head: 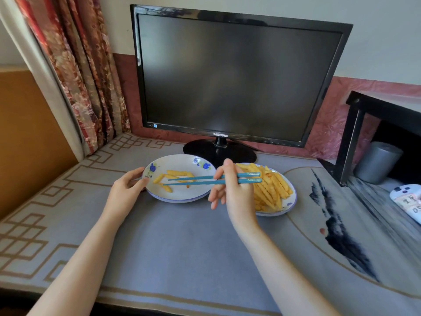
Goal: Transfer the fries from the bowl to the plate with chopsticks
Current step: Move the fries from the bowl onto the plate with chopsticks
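Observation:
A white plate (182,196) with blue flowers lies left of centre on the table and carries several fries (177,173). Just to its right stands a white bowl (292,201) heaped with crinkle fries (273,185). My right hand (234,190) grips a pair of teal chopsticks (196,180) above the bowl's left side. Their tips reach left over the plate, slightly apart, and no fry shows between them. My left hand (126,190) holds the plate's left rim, thumb on the edge.
A black monitor (232,78) on a round stand rises right behind the dishes. A patterned curtain (75,71) hangs at the left. A black shelf (364,133) with a grey cup (378,163) stands at the right, and a white game controller (407,201) lies beside it.

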`<state>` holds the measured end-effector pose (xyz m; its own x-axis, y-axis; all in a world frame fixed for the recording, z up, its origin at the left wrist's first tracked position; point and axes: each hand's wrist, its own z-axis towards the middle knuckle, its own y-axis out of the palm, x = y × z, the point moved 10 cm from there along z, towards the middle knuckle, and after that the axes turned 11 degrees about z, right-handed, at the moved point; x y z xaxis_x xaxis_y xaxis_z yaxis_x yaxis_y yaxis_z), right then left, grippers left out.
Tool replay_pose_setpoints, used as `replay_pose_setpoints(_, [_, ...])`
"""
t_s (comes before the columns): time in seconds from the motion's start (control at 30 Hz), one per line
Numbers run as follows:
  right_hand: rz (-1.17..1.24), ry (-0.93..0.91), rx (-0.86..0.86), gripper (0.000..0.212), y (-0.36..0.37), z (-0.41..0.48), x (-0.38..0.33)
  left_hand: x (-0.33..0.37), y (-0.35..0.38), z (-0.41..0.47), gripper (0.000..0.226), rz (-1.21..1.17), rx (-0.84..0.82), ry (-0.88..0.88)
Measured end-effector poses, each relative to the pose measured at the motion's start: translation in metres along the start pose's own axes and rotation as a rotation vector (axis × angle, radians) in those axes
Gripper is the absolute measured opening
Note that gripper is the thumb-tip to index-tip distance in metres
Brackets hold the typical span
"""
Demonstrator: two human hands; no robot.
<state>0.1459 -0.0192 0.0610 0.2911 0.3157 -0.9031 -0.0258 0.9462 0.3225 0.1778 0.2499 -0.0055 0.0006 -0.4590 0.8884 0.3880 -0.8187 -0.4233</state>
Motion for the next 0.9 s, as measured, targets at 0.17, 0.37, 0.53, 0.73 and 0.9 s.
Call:
replay_pose_setpoints(0.17, [-0.044,-0.108,0.136,0.04,-0.053,0.002,-0.043,-0.001,0.001,0.0,0.03,0.018,-0.007,0.002])
replay_pose_setpoints(0.37, [-0.132,-0.219,0.23,0.041,-0.109,-0.002,-0.085,-0.004,0.0,0.001,0.032,0.03,-0.009,-0.009])
replay_pose_setpoints(0.53, [-0.199,-0.239,0.202,0.041,-0.114,-0.005,-0.085,-0.003,0.001,0.001,0.033,0.015,-0.008,-0.004])
replay_pose_setpoints(0.73, [-0.249,-0.219,0.194,0.041,-0.105,-0.002,-0.074,-0.005,-0.001,0.002,0.033,0.016,-0.009,-0.007])
replay_pose_setpoints(0.9, [-0.27,-0.211,0.22,0.045,-0.1,-0.003,-0.07,-0.004,0.001,0.001,0.033,0.014,-0.013,-0.011])
